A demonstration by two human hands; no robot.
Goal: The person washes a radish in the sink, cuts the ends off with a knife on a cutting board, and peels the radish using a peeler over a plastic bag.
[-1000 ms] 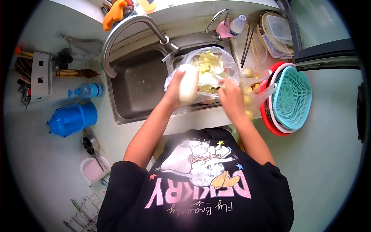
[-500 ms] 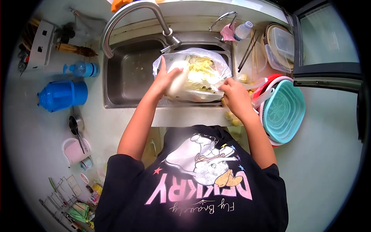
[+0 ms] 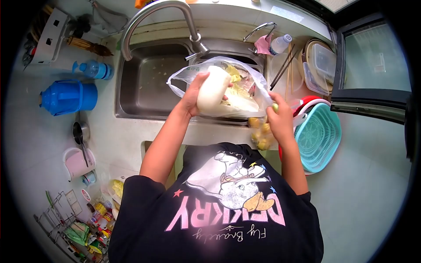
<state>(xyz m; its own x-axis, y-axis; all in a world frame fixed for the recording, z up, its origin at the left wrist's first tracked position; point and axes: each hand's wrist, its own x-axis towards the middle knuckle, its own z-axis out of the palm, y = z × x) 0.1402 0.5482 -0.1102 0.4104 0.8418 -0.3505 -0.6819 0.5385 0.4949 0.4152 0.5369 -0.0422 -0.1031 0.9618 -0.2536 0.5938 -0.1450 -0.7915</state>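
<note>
A thick white cylindrical piece, like a radish, (image 3: pixel 213 90) is gripped in my left hand (image 3: pixel 192 97), above the left part of a clear plastic bag (image 3: pixel 184 75). Yellow-green leaves and pale scraps (image 3: pixel 241 97) lie in the open bag, over the right sink basin. My right hand (image 3: pixel 280 115) is closed at the bag's right edge, with a small green thing showing between its fingers. Just below that hand is a clear bag of yellowish round items (image 3: pixel 262 133) at the counter's front edge.
A steel faucet (image 3: pixel 164 6) arches over the left basin (image 3: pixel 149 83). Right of the sink are chopsticks (image 3: pixel 285 65), a bottle (image 3: pixel 280 44), plastic lids (image 3: pixel 322 59) and a turquoise basket (image 3: pixel 318 138). A blue kettle (image 3: pixel 70 97) and a blue pump bottle (image 3: pixel 95 69) stand left.
My left hand has lifted the white piece clear of the bag's scraps and tilted it. My right hand has moved right and slightly down, pulling the bag's edge. The view has shifted.
</note>
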